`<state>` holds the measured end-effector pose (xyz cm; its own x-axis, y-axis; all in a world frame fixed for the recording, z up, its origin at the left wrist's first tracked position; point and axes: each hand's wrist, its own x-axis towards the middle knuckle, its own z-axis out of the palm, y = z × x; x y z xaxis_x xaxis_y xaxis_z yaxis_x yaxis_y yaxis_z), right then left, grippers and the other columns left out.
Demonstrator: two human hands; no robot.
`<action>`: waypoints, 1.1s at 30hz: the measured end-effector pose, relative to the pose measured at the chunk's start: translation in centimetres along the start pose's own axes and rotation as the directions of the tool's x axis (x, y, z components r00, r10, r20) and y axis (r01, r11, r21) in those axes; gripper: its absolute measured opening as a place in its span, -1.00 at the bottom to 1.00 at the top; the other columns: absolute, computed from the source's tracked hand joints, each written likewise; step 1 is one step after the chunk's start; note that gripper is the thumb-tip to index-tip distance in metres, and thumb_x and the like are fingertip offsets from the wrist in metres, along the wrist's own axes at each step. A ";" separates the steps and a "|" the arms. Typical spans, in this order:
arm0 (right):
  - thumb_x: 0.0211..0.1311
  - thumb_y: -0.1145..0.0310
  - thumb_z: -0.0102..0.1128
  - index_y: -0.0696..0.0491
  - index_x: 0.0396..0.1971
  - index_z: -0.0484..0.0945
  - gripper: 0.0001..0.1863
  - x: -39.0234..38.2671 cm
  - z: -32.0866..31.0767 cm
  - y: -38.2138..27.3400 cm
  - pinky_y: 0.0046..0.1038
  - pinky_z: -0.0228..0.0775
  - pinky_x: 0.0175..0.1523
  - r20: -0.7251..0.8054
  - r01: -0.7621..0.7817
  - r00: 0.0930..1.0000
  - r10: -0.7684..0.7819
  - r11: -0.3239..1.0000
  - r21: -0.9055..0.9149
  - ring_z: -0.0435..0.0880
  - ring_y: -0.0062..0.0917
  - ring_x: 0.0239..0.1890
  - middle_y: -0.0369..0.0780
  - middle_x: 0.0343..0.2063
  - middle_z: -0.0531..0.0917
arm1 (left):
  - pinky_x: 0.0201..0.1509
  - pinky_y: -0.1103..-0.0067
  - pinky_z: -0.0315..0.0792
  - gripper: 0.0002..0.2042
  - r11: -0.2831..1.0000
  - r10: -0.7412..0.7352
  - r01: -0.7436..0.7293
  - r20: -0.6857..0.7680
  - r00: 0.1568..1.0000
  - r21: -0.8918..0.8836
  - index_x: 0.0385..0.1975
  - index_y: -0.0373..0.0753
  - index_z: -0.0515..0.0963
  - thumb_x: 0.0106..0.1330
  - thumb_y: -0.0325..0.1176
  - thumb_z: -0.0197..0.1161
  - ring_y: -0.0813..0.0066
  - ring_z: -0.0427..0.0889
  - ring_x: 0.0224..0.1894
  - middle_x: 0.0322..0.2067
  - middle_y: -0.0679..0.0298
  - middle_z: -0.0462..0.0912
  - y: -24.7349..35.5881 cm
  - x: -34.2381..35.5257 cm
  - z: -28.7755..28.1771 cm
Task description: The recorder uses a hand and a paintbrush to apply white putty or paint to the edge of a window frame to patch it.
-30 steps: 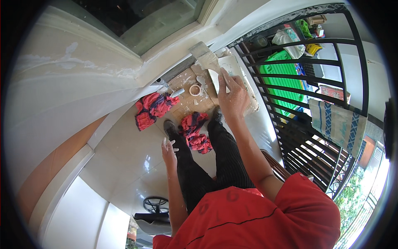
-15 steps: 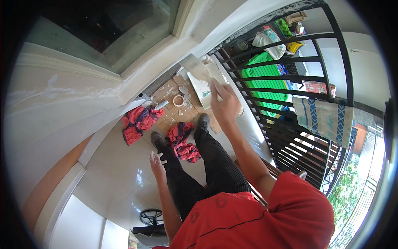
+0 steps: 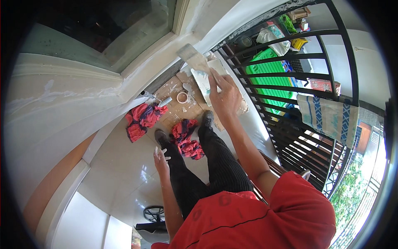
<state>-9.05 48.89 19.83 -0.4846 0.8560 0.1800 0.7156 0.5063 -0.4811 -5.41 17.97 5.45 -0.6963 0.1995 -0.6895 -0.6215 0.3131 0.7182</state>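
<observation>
My right hand [image 3: 226, 96] is wrapped round the handle of a wide putty knife [image 3: 193, 57]. The blade points up and left, overlapping the white wall edge [image 3: 166, 58] below the window; I cannot tell whether it touches. Lower and to the left, my left hand [image 3: 161, 161] hangs in the air with its fingers apart and white smears on the fingertips. It holds nothing. Beneath the knife, a pale tray or board [image 3: 202, 83] smeared with white lies on the cardboard. White patches mark the wall around the corner.
Cardboard [image 3: 172, 87] with white spatters covers the floor by the wall, bearing a small round tub [image 3: 182, 98]. Red and dark cloths [image 3: 143, 120] lie around my shoes. On the right stands a black metal railing [image 3: 286, 89] with a patterned towel [image 3: 329, 118] over it.
The putty knife has shifted slightly up and left against the wall edge, and its blade shows more sharply. My view has moved a little; the left hand stays apart.
</observation>
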 end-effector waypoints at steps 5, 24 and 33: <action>0.09 0.24 0.08 -0.10 -0.26 0.59 -0.78 2.3 1.7 -1.0 -0.40 0.33 -0.44 -0.016 0.105 0.994 -0.105 0.994 -0.038 0.53 -0.34 -0.52 -0.25 -0.55 0.54 | -0.48 0.74 0.33 -0.54 0.999 -0.019 0.019 -0.007 1.000 0.037 0.12 -0.29 0.12 0.32 -0.15 -0.13 0.57 0.48 -0.54 -0.19 0.11 0.52 0.5 -0.1 -0.2; 0.04 0.31 0.14 -0.11 -0.28 0.59 -0.79 -1.7 1.0 -1.8 -0.46 0.35 -0.42 0.028 0.061 0.998 -0.063 0.994 0.090 0.54 -0.42 -0.53 -0.26 -0.53 0.54 | -0.56 0.74 0.30 -0.55 1.000 0.019 -0.019 -0.017 1.000 0.015 0.11 -0.27 0.15 0.31 -0.13 -0.13 0.56 0.49 -0.55 -0.20 0.14 0.53 -0.6 0.4 -0.3; 0.00 0.43 0.18 -0.01 -0.27 0.59 -0.77 -12.1 -2.2 5.5 -0.51 0.35 -0.42 0.038 -0.044 0.998 0.044 0.999 -0.014 0.53 -0.45 -0.54 -0.25 -0.57 0.51 | -0.60 0.76 0.25 -0.55 0.997 -0.023 0.019 -0.051 0.998 -0.075 0.10 -0.28 0.16 0.31 -0.13 -0.12 0.59 0.49 -0.58 -0.23 0.16 0.54 -1.5 0.2 -0.9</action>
<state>1.83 41.50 16.86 -0.4711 0.8730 0.1263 0.7433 0.4700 -0.4761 -4.90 16.70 4.29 -0.6990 0.1445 -0.7003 -0.6600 0.2466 0.7097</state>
